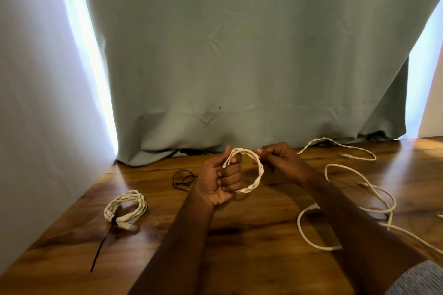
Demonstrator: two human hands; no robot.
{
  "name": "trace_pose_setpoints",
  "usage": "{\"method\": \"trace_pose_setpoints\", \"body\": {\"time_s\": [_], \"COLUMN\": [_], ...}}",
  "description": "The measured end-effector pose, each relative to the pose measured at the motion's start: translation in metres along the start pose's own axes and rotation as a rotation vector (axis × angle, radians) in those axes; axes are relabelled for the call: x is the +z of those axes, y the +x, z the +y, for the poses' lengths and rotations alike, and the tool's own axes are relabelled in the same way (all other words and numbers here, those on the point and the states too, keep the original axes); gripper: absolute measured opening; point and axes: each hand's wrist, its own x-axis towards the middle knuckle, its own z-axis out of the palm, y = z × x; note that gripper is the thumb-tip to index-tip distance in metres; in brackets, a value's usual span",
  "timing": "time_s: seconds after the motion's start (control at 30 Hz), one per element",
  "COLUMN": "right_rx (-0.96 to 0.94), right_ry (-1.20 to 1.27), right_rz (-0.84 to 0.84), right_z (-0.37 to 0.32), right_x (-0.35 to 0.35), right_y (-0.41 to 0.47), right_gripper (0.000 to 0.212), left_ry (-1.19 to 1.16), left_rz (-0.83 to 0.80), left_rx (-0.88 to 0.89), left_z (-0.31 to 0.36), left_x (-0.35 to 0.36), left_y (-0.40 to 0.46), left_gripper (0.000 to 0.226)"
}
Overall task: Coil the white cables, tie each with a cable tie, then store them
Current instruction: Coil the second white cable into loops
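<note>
Head view, coiling stage. I read one white braided cable coil (125,208) as finished: it lies on the brown wooden tabletop (251,230) at left, cinched by a black plastic cable tie (105,242) whose tail trails toward me. My left hand (221,179) grips a second twisted white cable loop (249,170), held just above the table; my right hand (279,158) pinches its upper strand, whose free length (335,143) runs off to the right. A smooth white cable (359,199) sprawls uncoiled at right. Spare black cable ties (183,181) lie near the grey-green curtain (239,55). Remaining, in my judgement: finishing this coil, tying it, coiling the loose cable, storing all. No storage container is visible.
</note>
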Motion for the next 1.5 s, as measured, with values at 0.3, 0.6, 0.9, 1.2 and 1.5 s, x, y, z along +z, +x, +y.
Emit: {"method": "trace_pose_setpoints", "body": {"time_s": [0.3, 0.6, 0.9, 1.2, 1.5], "right_rx": [-0.005, -0.245, -0.125, -0.252, -0.297], "right_ry": [-0.206, -0.797, -1.002, -1.217, -1.29], "right_rz": [0.141, 0.03, -0.071, -0.251, -0.253], "right_z": [0.017, 0.023, 0.02, -0.017, -0.049], "right_x": [0.006, 0.018, 0.021, 0.033, 0.038], "right_y": [-0.001, 0.01, 0.004, 0.006, 0.002], "right_gripper": [0.038, 0.042, 0.032, 0.036, 0.029], "left_ry": [-0.019, -0.033, -0.069, 0.089, 0.584], "left_rz": [0.233, 0.393, 0.502, 0.694, 0.816], "left_rx": [0.288, 0.513, 0.642, 0.688, 0.556], "left_z": [0.01, 0.017, 0.026, 0.024, 0.009], "left_x": [0.005, 0.003, -0.008, -0.01, -0.023], "left_y": [-0.002, 0.002, 0.001, 0.007, 0.015], "left_gripper": [0.053, 0.048, 0.039, 0.037, 0.029]}}
